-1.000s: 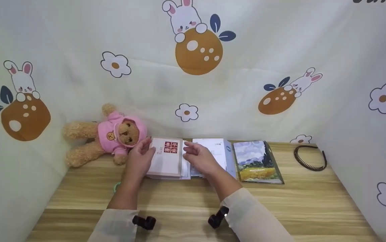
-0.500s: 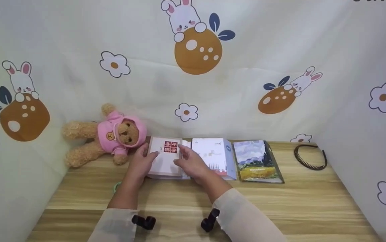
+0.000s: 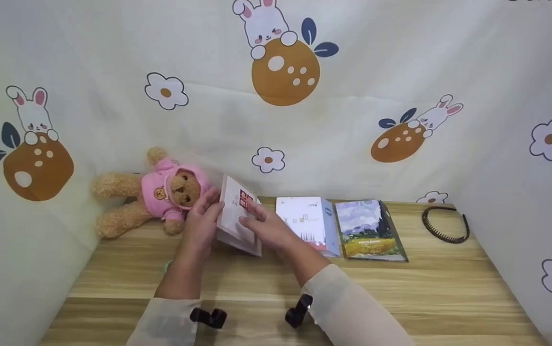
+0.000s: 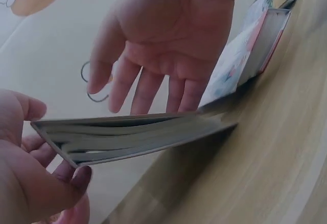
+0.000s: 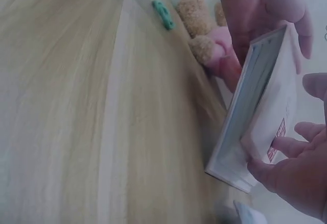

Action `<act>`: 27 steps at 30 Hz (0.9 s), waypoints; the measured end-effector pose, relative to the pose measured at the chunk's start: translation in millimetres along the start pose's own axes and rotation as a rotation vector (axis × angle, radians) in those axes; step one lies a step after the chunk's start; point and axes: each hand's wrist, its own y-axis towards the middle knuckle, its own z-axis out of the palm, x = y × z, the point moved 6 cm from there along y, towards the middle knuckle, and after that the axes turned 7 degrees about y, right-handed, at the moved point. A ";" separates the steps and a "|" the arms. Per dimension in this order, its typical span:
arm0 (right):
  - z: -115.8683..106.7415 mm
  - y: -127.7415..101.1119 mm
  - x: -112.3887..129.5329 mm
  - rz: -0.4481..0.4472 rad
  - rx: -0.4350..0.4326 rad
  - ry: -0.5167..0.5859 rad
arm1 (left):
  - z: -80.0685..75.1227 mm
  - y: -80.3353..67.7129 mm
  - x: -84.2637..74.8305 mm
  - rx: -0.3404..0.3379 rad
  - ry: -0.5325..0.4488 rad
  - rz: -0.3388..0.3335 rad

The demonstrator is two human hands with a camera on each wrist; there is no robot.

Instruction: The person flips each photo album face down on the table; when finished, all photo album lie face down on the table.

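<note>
A white photo album [image 3: 232, 216] with a red character seal on its cover stands tilted, left side raised, its right edge low over the wooden table [image 3: 266, 298]. My left hand [image 3: 201, 223] grips the raised side; in the left wrist view its thumb and fingers [image 4: 38, 168] pinch the album's end, with pages [image 4: 122, 134] showing between the covers. My right hand [image 3: 269, 228] reaches over the front cover, fingers fairly straight. In the right wrist view, its fingertips touch the cover beside the seal [image 5: 277, 140] and near its corner.
Right of the album lie a white and blue book [image 3: 300, 223] and a landscape-painted album [image 3: 367, 233]. Further right is a dark toothed headband [image 3: 444, 235]. A teddy bear in a pink hoodie [image 3: 158, 192] lies at left, near a green coil-like item [image 5: 162, 15]. Printed cloth [image 3: 208, 129] surrounds the table.
The album lay flat between both hands; now its left side has been lifted and it tilts to the right. My right hand has come left onto the cover.
</note>
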 end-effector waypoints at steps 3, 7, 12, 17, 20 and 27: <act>2.7 -3.7 8.6 -0.001 0.028 0.020 | 7.6 -4.0 -6.9 0.041 -0.077 0.023; 4.6 -6.6 19.3 -0.017 0.042 0.053 | 16.4 -7.1 -11.3 0.098 -0.067 0.057; 1.1 -6.3 26.8 -0.041 -0.002 0.090 | 22.9 -6.3 -3.7 0.172 -0.017 0.030; -1.3 -4.9 19.5 -0.007 -0.023 0.093 | 22.8 -3.2 12.5 0.225 0.001 -0.091; -2.7 -4.3 13.5 0.008 -0.035 0.084 | 22.2 -2.5 16.8 0.236 0.005 -0.107; -4.1 -0.3 3.1 0.030 -0.051 0.138 | 21.4 -1.1 18.8 0.225 0.015 -0.083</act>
